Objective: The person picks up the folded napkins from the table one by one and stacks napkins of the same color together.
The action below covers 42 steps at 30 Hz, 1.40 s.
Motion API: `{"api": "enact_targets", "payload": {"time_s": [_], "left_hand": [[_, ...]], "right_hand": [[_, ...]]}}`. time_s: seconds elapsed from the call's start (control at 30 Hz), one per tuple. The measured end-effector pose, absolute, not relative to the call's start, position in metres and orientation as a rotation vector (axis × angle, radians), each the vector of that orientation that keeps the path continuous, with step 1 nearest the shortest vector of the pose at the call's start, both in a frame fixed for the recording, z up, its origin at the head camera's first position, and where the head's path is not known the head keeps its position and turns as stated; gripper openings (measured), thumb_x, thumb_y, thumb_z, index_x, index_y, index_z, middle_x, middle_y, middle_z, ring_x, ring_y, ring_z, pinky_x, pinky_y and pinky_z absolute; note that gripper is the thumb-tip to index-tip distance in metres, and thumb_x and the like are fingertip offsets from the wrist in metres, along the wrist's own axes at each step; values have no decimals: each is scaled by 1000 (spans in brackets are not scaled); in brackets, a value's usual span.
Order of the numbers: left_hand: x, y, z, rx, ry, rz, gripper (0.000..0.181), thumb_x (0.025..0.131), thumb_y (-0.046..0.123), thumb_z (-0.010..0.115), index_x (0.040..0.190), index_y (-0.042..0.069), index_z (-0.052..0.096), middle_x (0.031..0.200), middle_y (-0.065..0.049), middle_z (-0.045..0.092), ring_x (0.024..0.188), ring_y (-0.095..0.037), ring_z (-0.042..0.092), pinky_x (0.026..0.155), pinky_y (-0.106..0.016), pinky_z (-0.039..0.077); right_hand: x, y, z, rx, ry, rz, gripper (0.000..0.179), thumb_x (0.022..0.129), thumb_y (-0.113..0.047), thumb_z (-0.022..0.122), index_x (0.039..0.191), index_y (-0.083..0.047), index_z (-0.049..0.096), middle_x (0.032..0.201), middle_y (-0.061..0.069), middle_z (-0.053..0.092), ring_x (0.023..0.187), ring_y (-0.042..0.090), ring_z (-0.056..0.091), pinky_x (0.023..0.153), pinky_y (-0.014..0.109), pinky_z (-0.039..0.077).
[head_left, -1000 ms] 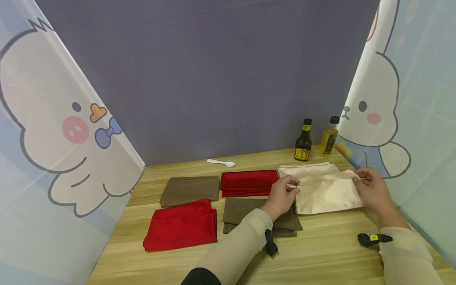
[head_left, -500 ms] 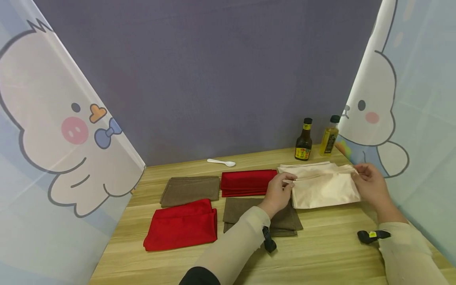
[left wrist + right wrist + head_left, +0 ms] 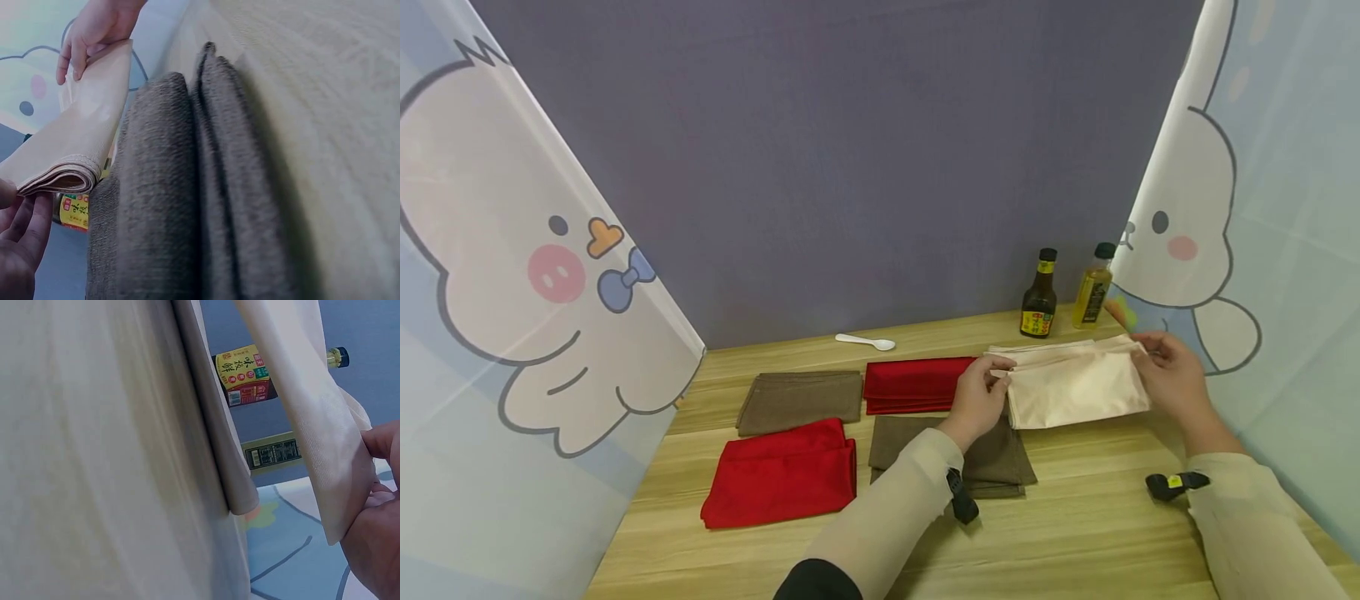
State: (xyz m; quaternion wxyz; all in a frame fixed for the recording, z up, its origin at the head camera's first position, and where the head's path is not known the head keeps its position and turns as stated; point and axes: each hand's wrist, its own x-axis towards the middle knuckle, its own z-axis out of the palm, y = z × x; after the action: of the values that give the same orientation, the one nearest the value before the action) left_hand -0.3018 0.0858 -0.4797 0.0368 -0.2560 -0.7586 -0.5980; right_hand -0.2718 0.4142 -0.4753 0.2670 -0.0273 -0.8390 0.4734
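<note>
Both hands hold a folded cream cloth [image 3: 1075, 387] by its two ends, stretched between them. My left hand [image 3: 977, 402] pinches the left end between thumb and fingers; the stacked fold layers show there in the left wrist view. At the right end, my right hand [image 3: 1172, 379] pinches a corner. The right wrist view has this cloth [image 3: 312, 419] raised, with a gap over another folded cream cloth [image 3: 215, 425] lying on the table. A folded brown cloth [image 3: 1000, 462] lies under the left wrist, partly hidden by the arm.
A red folded cloth [image 3: 917, 386] is left of the left hand. Further left lie a brown cloth [image 3: 801, 400] and a second red cloth [image 3: 782, 479]. Behind stand a dark sauce bottle [image 3: 1038, 296] and a yellow oil bottle [image 3: 1093, 287]. A white spoon [image 3: 865, 342] lies near the back wall.
Both hands have shifted a little back and to the left, carrying the held cream cloth with them. The other cloths and the bottles stay in place.
</note>
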Motion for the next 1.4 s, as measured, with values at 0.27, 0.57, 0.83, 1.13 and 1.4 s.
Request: {"api": "enact_targets", "payload": {"time_s": [0.27, 0.57, 0.83, 1.13, 1.4], "left_hand": [[-309, 84, -480, -745, -2276, -1916, 30, 103, -2, 63, 124, 17, 71, 123, 13, 64, 91, -3, 67, 70, -22, 55], [-311, 81, -478, -659, -2315, -1938, 30, 104, 1, 61, 125, 21, 70, 123, 16, 63, 94, -4, 66, 66, -24, 54], [-315, 81, -479, -592, -2276, -1996, 30, 102, 2, 65, 124, 20, 71, 124, 9, 65, 94, -5, 67, 70, -24, 56], [-322, 82, -483, -510, -2236, -2036, 29, 99, 1, 68, 121, 19, 72, 121, 5, 66, 89, -6, 68, 67, -24, 57], [-321, 81, -484, -562, -2240, -2131, 30, 102, 2, 64, 129, 14, 68, 132, 2, 64, 98, -9, 69, 67, -24, 54]], "right_hand": [[-285, 411, -470, -61, -2259, 1279, 30, 104, -11, 61, 128, 7, 61, 102, -10, 56, 81, -4, 55, 63, 10, 47], [-296, 403, -468, -87, -2277, 1280, 32, 104, -13, 61, 131, 6, 62, 103, -13, 57, 86, -3, 55, 68, 9, 46], [-308, 396, -470, -104, -2252, 1385, 36, 106, -16, 60, 134, 7, 60, 109, -2, 56, 85, 0, 55, 66, 11, 48], [-320, 388, -477, -123, -2220, 1415, 32, 105, -12, 60, 130, 7, 62, 108, -3, 56, 86, 2, 56, 67, 11, 48], [-325, 388, -482, -219, -2229, 1424, 35, 106, -19, 59, 133, 3, 61, 112, 0, 56, 87, 4, 54, 66, 12, 47]]}}
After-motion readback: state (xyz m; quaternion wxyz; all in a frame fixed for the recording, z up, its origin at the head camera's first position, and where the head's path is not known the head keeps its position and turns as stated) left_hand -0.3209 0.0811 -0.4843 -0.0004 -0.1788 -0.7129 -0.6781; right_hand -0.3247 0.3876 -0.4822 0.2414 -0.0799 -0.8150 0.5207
